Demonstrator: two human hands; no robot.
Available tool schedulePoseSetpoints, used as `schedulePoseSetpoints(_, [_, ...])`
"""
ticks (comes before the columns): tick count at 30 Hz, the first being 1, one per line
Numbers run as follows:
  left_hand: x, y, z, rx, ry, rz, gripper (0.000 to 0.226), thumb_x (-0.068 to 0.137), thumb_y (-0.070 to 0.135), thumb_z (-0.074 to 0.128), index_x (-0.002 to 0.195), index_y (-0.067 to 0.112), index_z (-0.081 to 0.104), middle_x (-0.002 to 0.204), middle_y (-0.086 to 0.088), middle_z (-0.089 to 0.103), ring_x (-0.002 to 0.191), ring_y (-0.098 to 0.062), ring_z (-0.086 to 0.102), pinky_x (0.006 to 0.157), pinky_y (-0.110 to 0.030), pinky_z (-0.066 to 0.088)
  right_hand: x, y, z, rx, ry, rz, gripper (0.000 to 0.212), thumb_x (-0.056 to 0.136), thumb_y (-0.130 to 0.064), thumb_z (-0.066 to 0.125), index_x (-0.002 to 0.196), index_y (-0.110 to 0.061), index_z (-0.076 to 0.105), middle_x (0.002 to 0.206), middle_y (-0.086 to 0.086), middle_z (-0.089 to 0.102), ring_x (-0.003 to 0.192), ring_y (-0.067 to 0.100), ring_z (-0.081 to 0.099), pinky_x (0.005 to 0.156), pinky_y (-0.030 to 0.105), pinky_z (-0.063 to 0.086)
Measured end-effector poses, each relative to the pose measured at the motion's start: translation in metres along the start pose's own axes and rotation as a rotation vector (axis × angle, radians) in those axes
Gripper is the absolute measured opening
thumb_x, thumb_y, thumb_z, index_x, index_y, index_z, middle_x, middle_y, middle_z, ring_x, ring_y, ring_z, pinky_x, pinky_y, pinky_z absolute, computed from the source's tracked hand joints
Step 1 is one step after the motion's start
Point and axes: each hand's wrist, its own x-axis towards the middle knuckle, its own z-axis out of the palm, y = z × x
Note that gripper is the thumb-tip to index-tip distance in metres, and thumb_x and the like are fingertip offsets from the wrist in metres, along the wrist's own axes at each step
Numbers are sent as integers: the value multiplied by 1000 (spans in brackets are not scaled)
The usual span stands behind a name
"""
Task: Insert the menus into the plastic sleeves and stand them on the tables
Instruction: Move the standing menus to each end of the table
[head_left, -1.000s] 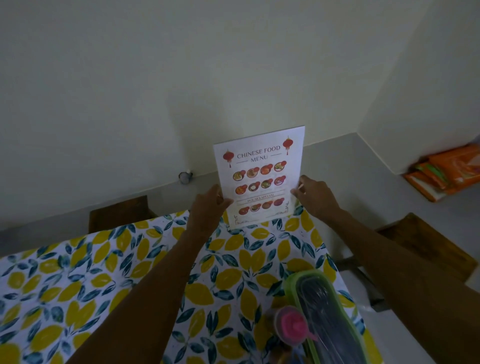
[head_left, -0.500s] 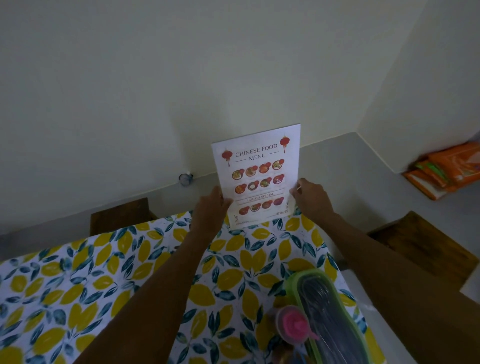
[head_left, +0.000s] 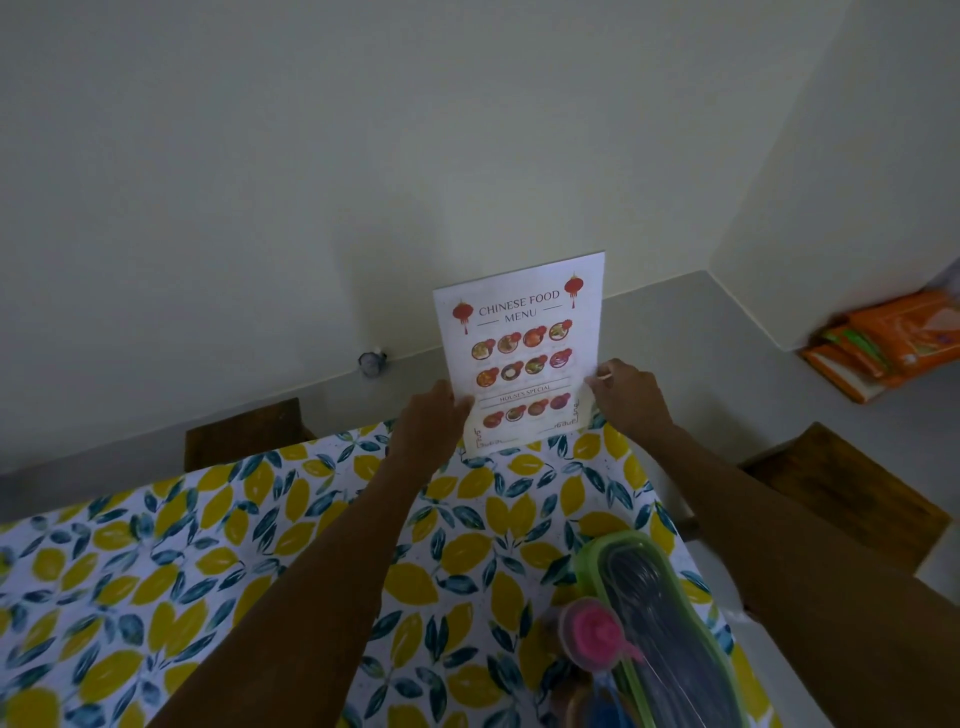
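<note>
Menu headed "CHINESE FOOD MENU" stands upright at the far edge of a table covered in a lemon-print cloth, at about 12 o'clock from the wearer, held between two bare hands. At roughly 11 o'clock, the left hand pinches the sheet's lower left edge, fingers closed against the paper. At about 1 o'clock, the right hand grips the lower right edge, thumb and fingertips closed on it. The sheet's bottom edge meets the tablecloth between the two hands; whether a plastic sleeve covers it cannot be told. At 5 o'clock, near the wearer, a green-rimmed container sits beside a pink-capped bottle.
</note>
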Motion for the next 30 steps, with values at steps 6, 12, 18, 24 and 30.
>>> schedulePoseSetpoints(6, [-19, -2, -9, -47, 13, -104, 47, 93, 50, 47, 117, 10, 51, 101, -12, 65, 91, -33, 64, 77, -42, 52, -27, -5, -8, 70, 37, 56, 36, 94, -38, 53, 114, -9, 60, 110, 17, 71, 96, 33, 68, 81, 37, 54])
schedulePoseSetpoints(12, [-69, -20, -26, 100, 48, 37, 44, 96, 49, 47, 117, 10, 51, 111, -12, 66, 100, -31, 63, 76, -38, 49, -87, -43, -10, 5, -6, -15, 34, 93, -38, 52, 117, -13, 57, 111, 17, 70, 101, 36, 66, 88, 43, 54])
schedulePoseSetpoints(18, [-139, -68, -62, 308, 57, 92, 57, 96, 56, 39, 129, 11, 49, 127, -12, 59, 113, -30, 58, 92, -43, 47, -174, -105, 14, -111, -69, -271, 36, 96, -35, 51, 126, -15, 55, 122, 13, 64, 113, 32, 60, 92, 41, 50])
schedulePoseSetpoints(24, [-239, -142, -104, 452, 81, 91, 63, 95, 61, 34, 134, 14, 48, 135, -10, 54, 123, -30, 51, 103, -45, 36, -278, -171, 59, -367, -158, -404, 49, 97, -39, 44, 138, -12, 43, 129, 18, 56, 116, 38, 53, 91, 47, 50])
schedulePoseSetpoints(30, [-347, -234, -146, 487, 89, 48, 69, 94, 64, 33, 142, 14, 42, 150, -10, 42, 133, -31, 44, 108, -47, 31, -383, -237, 115, -544, -232, -515, 57, 97, -44, 42, 145, -14, 35, 146, 14, 45, 127, 39, 46, 101, 51, 45])
